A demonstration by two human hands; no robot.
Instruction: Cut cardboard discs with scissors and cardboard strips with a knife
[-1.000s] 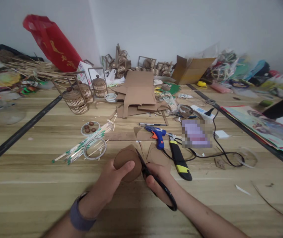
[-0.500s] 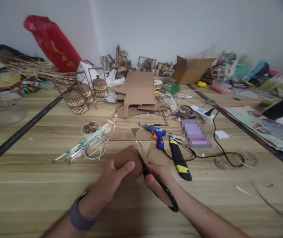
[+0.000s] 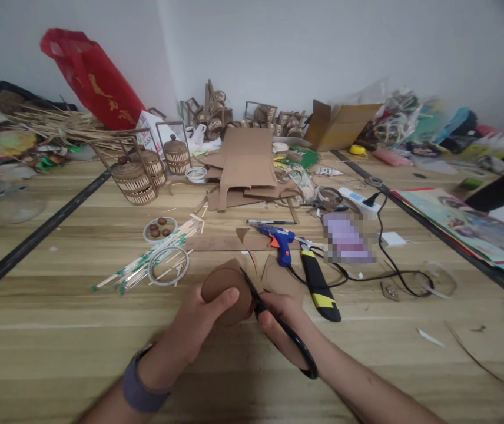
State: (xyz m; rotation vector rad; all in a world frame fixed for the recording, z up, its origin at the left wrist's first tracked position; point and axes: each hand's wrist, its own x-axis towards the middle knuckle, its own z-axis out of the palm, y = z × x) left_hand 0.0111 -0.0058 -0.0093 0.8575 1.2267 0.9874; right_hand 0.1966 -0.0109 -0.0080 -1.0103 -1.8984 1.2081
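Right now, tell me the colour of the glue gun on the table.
The glue gun is blue, with an orange trigger; the head view shows it.

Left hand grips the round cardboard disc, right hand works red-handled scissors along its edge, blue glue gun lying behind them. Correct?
Not quite: the scissors have black handles, not red, as the head view shows. The rest is right: the left hand grips the round cardboard disc, the right hand works the scissors along its edge, and the blue glue gun lies behind them.
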